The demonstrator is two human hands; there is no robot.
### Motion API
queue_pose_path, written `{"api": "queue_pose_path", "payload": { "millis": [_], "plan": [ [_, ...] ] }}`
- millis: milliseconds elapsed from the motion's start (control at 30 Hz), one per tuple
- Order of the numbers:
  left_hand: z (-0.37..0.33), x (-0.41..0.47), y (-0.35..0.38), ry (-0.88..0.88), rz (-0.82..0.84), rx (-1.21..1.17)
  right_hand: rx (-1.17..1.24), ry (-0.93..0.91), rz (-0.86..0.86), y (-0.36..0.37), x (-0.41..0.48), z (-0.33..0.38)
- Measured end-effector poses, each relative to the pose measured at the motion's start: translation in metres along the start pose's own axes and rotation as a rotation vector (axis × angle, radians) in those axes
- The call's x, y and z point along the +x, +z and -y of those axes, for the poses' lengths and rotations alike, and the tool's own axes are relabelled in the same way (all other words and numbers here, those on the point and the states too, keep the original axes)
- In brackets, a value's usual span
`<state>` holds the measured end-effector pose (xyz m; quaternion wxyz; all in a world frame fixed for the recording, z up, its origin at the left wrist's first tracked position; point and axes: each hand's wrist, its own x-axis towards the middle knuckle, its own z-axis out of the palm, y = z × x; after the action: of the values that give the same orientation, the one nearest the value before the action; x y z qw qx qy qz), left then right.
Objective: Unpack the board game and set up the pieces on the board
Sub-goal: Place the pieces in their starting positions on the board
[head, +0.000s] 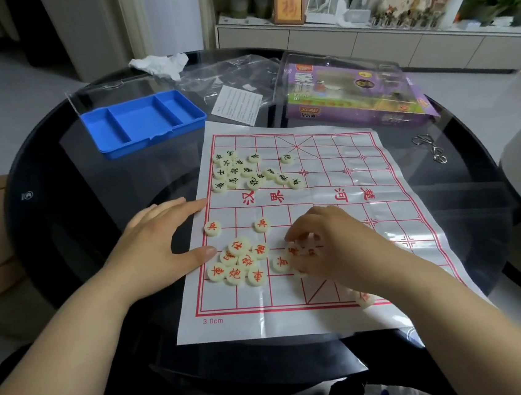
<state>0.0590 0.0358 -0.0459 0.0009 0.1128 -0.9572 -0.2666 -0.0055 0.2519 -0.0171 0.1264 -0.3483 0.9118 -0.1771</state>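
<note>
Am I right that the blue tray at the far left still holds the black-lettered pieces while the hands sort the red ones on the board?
Not quite. The head view shows the blue tray empty; the black-lettered pieces lie heaped on the board's far half. The rest holds: the right hand picks among the red-lettered pieces, the left hand rests on the board's edge.

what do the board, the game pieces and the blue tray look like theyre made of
Board: seems a thin glossy sheet, paper or plastic film; fold creases and glare show, and it lies flat.
Game pieces: cream discs with a smooth, slightly translucent sheen, likely plastic or resin.
Blue tray: moulded plastic, judging by its uniform colour, thin walls and soft shine.
</note>
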Motion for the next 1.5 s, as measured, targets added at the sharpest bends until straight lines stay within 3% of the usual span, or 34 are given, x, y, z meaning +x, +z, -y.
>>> {"api": "queue_pose_path", "payload": {
  "millis": [700, 1300, 1500],
  "plan": [
    [0.002, 0.002, 0.001, 0.003, -0.003, -0.004, -0.071, -0.032, 0.116, -0.009, 0.0, -0.005],
    [0.003, 0.003, 0.001, -0.016, -0.005, -0.003, -0.128, -0.086, 0.101, -0.007, 0.005, -0.006],
    [0.004, 0.004, 0.002, -0.023, -0.005, -0.005, 0.006, 0.034, -0.12, -0.037, -0.002, -0.033]
  ]
}}
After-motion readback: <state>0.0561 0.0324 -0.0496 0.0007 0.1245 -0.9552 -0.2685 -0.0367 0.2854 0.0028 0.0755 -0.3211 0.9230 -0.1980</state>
